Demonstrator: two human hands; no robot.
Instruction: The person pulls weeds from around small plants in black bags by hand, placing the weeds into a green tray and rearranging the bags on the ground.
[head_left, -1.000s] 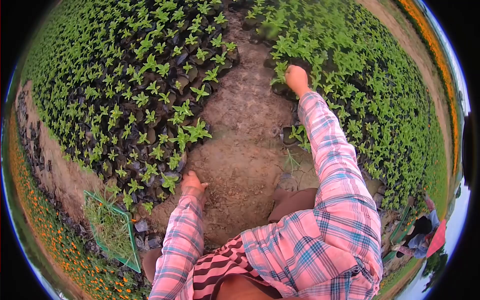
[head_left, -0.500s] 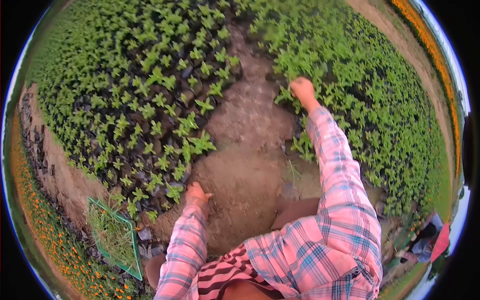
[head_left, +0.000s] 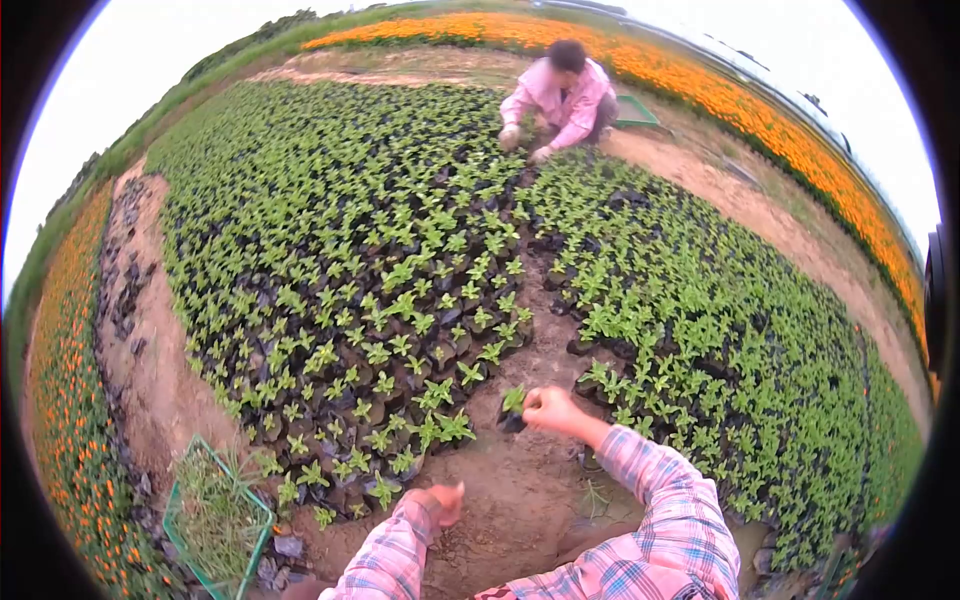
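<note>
My right hand [head_left: 550,408] is closed on a seedling in a black grow bag [head_left: 512,412], raised over the bare soil path. Green leaves stick out of the top of the bag, and its dark side hangs just left of my fingers. Lower down, my left hand [head_left: 442,503] is over the soil with thumb and fingers apart and nothing in it. Closest to that hand is the edge of the left block of bagged seedlings [head_left: 384,490]. The right block of seedlings [head_left: 700,350] lies beyond my right hand.
A green-framed crate [head_left: 262,545] full of pulled grass stands at lower left. At the far end of the path a person in a pink shirt [head_left: 575,100] crouches with both hands among the plants. Orange flower beds [head_left: 760,130] border the plot.
My right hand has come away from the right block with a bagged seedling. My left hand has moved off the left block's edge. The view has tilted up, showing the other person.
</note>
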